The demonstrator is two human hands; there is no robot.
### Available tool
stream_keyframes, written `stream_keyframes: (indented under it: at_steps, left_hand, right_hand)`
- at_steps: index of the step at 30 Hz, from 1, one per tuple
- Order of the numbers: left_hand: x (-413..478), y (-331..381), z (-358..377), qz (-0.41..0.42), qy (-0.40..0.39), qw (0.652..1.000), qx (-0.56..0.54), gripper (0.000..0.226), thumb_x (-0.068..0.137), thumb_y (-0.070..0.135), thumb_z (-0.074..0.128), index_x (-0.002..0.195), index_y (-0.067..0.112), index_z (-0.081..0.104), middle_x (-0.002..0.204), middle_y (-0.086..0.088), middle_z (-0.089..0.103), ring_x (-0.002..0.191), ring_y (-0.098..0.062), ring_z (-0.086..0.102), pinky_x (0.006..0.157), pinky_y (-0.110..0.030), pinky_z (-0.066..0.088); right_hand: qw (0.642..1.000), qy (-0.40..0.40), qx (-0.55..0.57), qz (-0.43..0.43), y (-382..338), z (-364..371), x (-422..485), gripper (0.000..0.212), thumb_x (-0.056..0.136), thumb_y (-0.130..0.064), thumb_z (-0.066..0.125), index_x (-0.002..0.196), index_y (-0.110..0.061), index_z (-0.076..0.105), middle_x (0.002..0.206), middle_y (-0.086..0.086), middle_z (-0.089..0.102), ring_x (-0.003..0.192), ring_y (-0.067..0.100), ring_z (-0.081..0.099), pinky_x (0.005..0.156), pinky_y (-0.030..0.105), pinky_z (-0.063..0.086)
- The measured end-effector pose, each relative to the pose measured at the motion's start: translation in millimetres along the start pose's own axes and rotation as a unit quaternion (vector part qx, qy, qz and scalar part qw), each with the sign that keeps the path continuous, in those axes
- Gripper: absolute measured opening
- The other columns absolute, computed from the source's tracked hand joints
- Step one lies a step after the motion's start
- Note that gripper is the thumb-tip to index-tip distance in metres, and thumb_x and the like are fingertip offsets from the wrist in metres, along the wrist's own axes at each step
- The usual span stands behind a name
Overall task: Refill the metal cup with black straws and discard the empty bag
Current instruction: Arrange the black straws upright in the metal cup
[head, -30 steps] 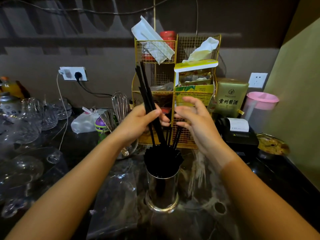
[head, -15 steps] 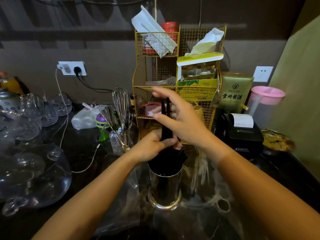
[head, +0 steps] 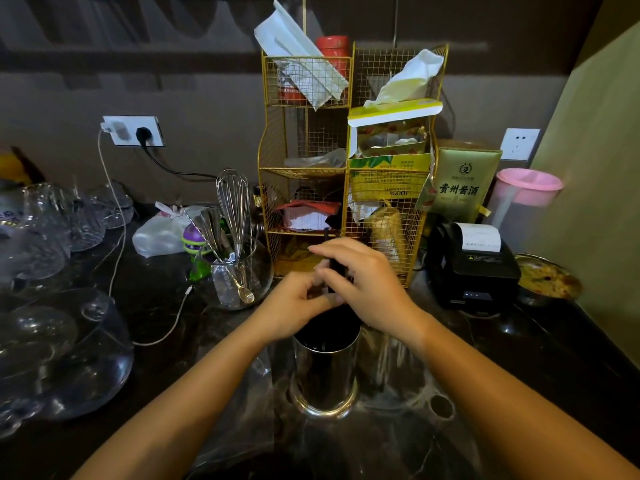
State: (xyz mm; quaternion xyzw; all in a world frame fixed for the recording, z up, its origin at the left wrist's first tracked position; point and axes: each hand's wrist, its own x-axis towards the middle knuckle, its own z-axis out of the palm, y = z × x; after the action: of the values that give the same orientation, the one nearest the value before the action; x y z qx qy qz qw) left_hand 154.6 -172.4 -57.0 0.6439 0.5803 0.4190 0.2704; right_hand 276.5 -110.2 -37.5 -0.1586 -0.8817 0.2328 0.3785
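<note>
A shiny metal cup (head: 325,375) stands on the dark counter in front of me, filled with black straws (head: 329,332) whose tops show at its rim. Both hands hover right over the cup mouth. My right hand (head: 363,285) pinches a couple of black straws that stick up between its fingers. My left hand (head: 294,306) curls against the straw tops from the left, touching the right hand's fingers. The clear plastic bag (head: 239,410) lies flat on the counter, left of the cup and partly under my left forearm.
A gold wire rack (head: 311,168) with tissues and packets stands just behind the cup. A glass jar with a whisk and spoons (head: 235,271) sits to the left, glassware (head: 52,341) further left. A black receipt printer (head: 474,268) and a food bowl (head: 547,282) are at right.
The tall straws have been lowered into the cup. My right hand has come down from above to the cup mouth, and my left hand stays pressed on the straw tops.
</note>
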Motion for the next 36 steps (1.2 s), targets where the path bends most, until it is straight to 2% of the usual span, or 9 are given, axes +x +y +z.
stream_keyframes:
  at_steps: [5,9,12,15,18,22,29,33,36]
  left_hand:
    - [0.5,-8.5,2.6,0.016,0.025,0.999,0.015,0.018,0.081,0.006,0.058,0.076,0.023,0.061,0.070,0.000,0.060,0.068,-0.002,0.055,0.064,-0.017,0.043]
    - [-0.1,-13.4,4.4,0.011,0.044,0.999,0.021,0.006,0.079,0.012,0.060,0.084,0.011,0.064,0.076,-0.005,0.065,0.077,-0.012,0.060,0.073,-0.030,0.049]
    - [-0.3,-15.2,4.3,0.031,0.070,0.995,0.059,0.021,0.073,0.022,0.056,0.091,0.014,0.065,0.079,0.004,0.066,0.078,-0.004,0.060,0.072,-0.020,0.047]
    - [-2.3,-13.8,3.5,0.069,0.080,0.988,0.117,0.029,0.075,0.028,0.058,0.094,0.009,0.068,0.085,0.003,0.067,0.080,0.004,0.060,0.072,-0.012,0.046]
    - [-3.3,-14.9,4.2,0.092,0.061,0.977,0.182,0.042,0.075,0.040,0.044,0.088,0.010,0.071,0.079,-0.008,0.072,0.073,-0.012,0.062,0.069,-0.026,0.048]
    - [-2.5,-15.5,3.7,0.093,0.036,0.966,0.238,0.046,0.075,0.042,0.040,0.089,0.011,0.071,0.080,-0.010,0.073,0.076,-0.020,0.064,0.071,-0.038,0.053]
    - [7.4,-5.7,-11.5,0.102,0.050,0.961,0.252,0.050,0.074,0.049,0.045,0.097,0.012,0.068,0.091,-0.008,0.073,0.087,-0.022,0.062,0.079,-0.037,0.050]
    - [18.9,2.2,-23.0,0.079,0.083,0.970,0.215,0.030,0.079,0.026,0.063,0.105,0.011,0.064,0.099,-0.005,0.068,0.091,-0.014,0.058,0.080,-0.025,0.043]
    - [32.1,2.8,-29.7,0.015,0.098,0.983,0.153,0.038,0.077,0.018,0.065,0.114,0.011,0.058,0.092,0.003,0.061,0.080,-0.009,0.055,0.075,-0.022,0.045]
  right_hand:
    - [0.999,-0.007,-0.020,0.034,10.0,12.4,-14.5,0.031,0.086,-0.009,0.053,0.115,-0.001,0.060,0.111,0.015,0.064,0.099,0.007,0.050,0.088,-0.005,0.031]
    - [0.996,-0.045,-0.048,0.055,10.5,16.0,-24.0,0.041,0.090,-0.022,0.045,0.126,-0.005,0.051,0.123,0.013,0.060,0.113,0.017,0.053,0.095,0.011,0.035]
    - [0.989,-0.069,-0.123,0.053,10.0,13.5,-26.8,0.059,0.086,-0.042,0.030,0.131,-0.006,0.046,0.129,0.012,0.058,0.121,0.023,0.050,0.100,0.028,0.037]
    - [0.978,-0.101,-0.178,0.051,11.3,12.1,-30.0,0.070,0.083,-0.050,0.020,0.137,-0.008,0.036,0.137,0.009,0.051,0.129,0.021,0.042,0.106,0.025,0.028]
    - [0.965,-0.153,-0.204,0.061,13.1,12.5,-34.3,0.072,0.086,-0.056,0.018,0.142,-0.011,0.023,0.149,0.005,0.035,0.139,0.015,0.027,0.107,0.017,0.011]
    - [0.955,-0.201,-0.201,0.086,15.5,12.1,-37.3,0.062,0.094,-0.045,0.029,0.144,-0.013,0.012,0.155,0.002,0.022,0.142,0.011,0.015,0.111,0.018,0.006]
    - [0.971,-0.161,-0.133,0.114,14.0,-4.6,-26.9,0.057,0.094,-0.041,0.032,0.143,-0.017,0.019,0.150,0.000,0.031,0.139,0.011,0.020,0.107,0.016,0.013]
    - [0.981,-0.089,-0.088,0.146,17.9,-18.8,-15.7,0.054,0.091,-0.035,0.044,0.141,-0.022,0.026,0.146,-0.001,0.038,0.133,0.013,0.032,0.105,0.025,0.026]
    - [0.980,-0.034,-0.033,0.193,23.7,-30.2,-5.4,0.058,0.088,-0.027,0.054,0.139,-0.021,0.028,0.133,0.004,0.047,0.109,0.014,0.048,0.090,0.027,0.040]
